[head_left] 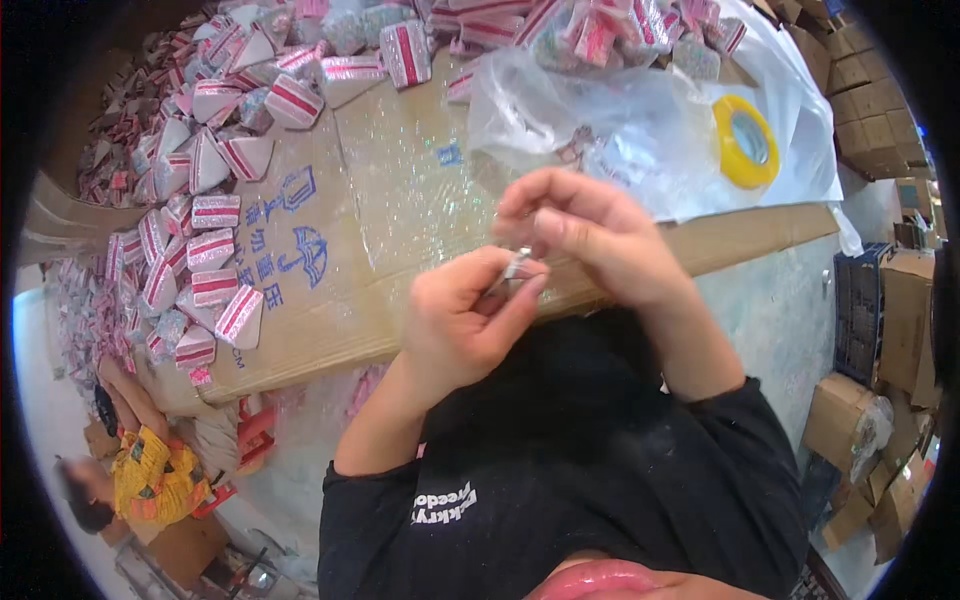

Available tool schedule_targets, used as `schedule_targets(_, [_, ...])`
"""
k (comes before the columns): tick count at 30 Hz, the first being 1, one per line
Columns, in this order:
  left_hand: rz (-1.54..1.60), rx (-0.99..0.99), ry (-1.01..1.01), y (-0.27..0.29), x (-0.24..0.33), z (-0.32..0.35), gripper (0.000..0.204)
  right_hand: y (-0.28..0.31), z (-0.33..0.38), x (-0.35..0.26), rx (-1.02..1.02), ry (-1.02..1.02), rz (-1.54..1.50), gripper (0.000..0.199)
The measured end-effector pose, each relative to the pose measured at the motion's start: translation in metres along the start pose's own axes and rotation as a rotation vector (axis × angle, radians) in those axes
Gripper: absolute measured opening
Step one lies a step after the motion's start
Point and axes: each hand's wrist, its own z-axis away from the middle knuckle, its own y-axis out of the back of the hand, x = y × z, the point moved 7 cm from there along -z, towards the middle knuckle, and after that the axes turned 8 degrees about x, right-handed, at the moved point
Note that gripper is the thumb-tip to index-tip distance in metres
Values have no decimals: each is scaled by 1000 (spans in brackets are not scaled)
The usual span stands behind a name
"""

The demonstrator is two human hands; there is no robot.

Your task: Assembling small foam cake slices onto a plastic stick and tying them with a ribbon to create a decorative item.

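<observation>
My left hand (457, 315) pinches a small silvery piece (517, 265) between thumb and fingertips, just off the table's near edge. What kind of thing it is cannot be made out. Curled over its upper end is my right hand (605, 238), thumb and fingers drawn together and slightly blurred. Anything between those right fingertips is too small to name. Beyond both hands lies the cardboard-covered tabletop (390, 200). On its left side sit several glittery white wedges with pink stripes (212, 250), shaped like cake slices.
A large heap of similar striped wedges (290, 100) spreads across the back and left. Clear plastic bags (540, 100) and a yellow tape roll (746, 142) lie at the back right. Cardboard boxes (835, 420) stand on the right. At lower left is another person in yellow (155, 475).
</observation>
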Motion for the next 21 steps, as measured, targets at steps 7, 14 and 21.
schedule_targets(7, [438, 100, 92, 16, 7, -14, 3, -20, 8, 22, -82, 32, 50, 34])
schedule_targets(14, [866, 265, 113, 27, -2, -23, 10, -5, 8, 17, 125, 162, 193, 19])
schedule_targets(21, [887, 325, -19, 40, -10, -38, 28, -11, 9, 45, 147, 68, 303, 17])
